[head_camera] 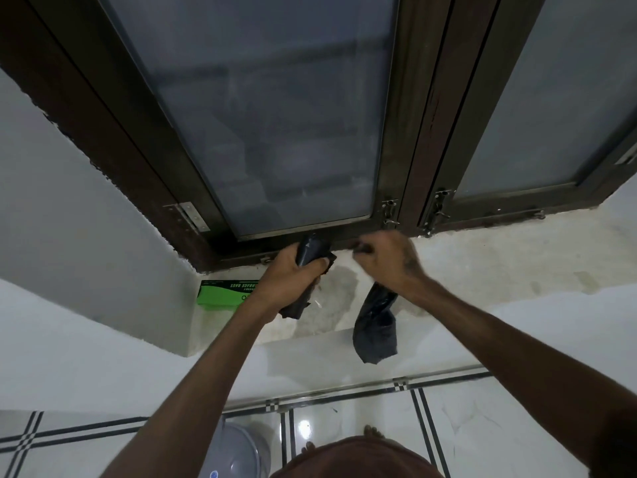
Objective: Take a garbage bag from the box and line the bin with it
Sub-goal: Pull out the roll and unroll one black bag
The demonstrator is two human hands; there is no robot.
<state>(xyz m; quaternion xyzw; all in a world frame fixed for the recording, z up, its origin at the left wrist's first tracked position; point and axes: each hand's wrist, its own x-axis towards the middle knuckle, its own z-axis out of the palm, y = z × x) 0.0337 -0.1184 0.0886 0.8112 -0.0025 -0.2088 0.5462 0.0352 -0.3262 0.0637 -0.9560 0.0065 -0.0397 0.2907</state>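
A green box (224, 294) of garbage bags lies on the window sill (465, 260), at its left end against the wall. In front of the window's lower frame, my left hand (289, 277) grips a roll of black garbage bags (312, 250). My right hand (387, 262) pinches one black garbage bag (375, 331), and the folded bag hangs down below that hand past the sill's edge. The two hands are a short gap apart. A grey bin (238, 453) with a rounded top shows on the floor at the bottom, partly hidden by my left arm.
A dark-framed window (275, 115) with frosted panes fills the top, with latches (389, 212) at its lower frame. White walls flank the sill. Glossy white floor tiles (465, 426) with black stripes lie below, and my toes (372, 432) show near the bottom.
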